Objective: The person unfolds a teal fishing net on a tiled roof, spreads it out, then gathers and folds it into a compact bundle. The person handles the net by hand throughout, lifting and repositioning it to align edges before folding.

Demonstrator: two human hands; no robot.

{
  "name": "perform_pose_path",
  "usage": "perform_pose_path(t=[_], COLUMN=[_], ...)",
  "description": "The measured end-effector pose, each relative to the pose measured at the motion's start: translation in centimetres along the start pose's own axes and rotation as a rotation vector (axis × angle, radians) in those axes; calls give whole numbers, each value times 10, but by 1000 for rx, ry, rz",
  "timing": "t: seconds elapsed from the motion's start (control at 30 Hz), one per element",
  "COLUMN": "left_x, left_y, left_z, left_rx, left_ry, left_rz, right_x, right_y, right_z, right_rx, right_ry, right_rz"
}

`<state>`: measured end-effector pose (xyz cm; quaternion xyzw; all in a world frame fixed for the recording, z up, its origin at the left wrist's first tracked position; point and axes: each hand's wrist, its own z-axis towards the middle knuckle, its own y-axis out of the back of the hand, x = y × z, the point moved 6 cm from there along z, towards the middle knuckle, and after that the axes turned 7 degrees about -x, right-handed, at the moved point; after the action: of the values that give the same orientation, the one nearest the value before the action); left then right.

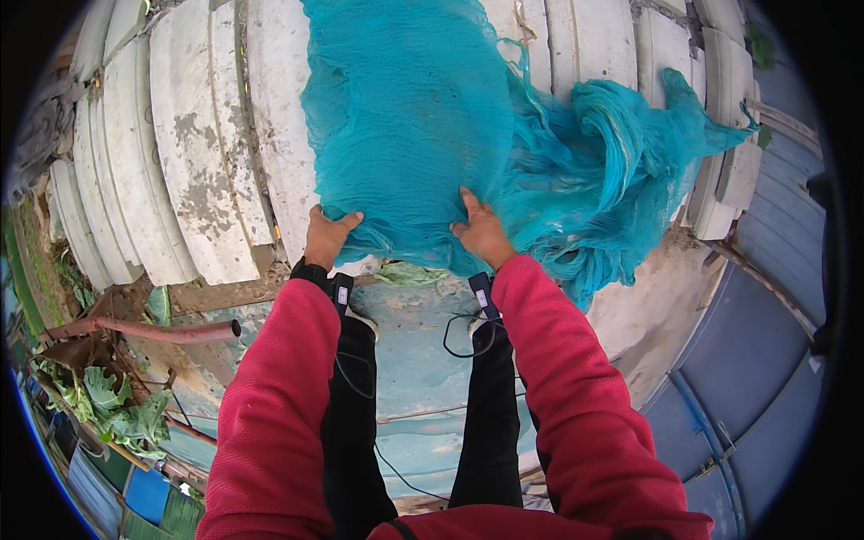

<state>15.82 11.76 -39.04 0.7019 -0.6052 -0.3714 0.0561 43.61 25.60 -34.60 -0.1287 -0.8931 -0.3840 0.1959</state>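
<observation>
A large sheet of teal mesh netting [405, 108] lies over pale concrete slabs ahead of me. Its left part is spread in fine crosswise wrinkles, while the right part is bunched in loose folds. My left hand [329, 236] holds the near left corner, its thumb laid over the mesh and its other fingers mostly hidden. My right hand [486, 236] is on the near edge further right, gripping the mesh with thumb and index finger spread on top. Between the hands the near edge hangs in small gathers. A dark band with a small device sits on each wrist.
White, stained concrete slabs [193, 144] lie side by side under and around the netting. A reddish pipe [171, 331] juts in at left, above leafy green plants [121, 405]. Blue-grey metal sheets [756, 378] stand at right. Black cables hang by my legs.
</observation>
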Motion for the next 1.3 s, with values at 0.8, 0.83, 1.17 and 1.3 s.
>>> perform_pose_path(t=[0.8,0.83,1.17,1.3], left_x=[9,13,-140,-186], left_y=[244,255,113,2], left_z=[15,23,-64,-121], left_rx=[-463,-492,-181,123], left_ry=[-482,-411,-900,-1123], left_rz=[449,503,388,340], right_x=[-169,-176,-102,-18], right_y=[204,185,127,199], right_z=[-21,-29,-61,-20], right_rx=[-465,-414,75,-489], right_ry=[-514,-549,-391,354], right_rz=[1397,1470,1037,126])
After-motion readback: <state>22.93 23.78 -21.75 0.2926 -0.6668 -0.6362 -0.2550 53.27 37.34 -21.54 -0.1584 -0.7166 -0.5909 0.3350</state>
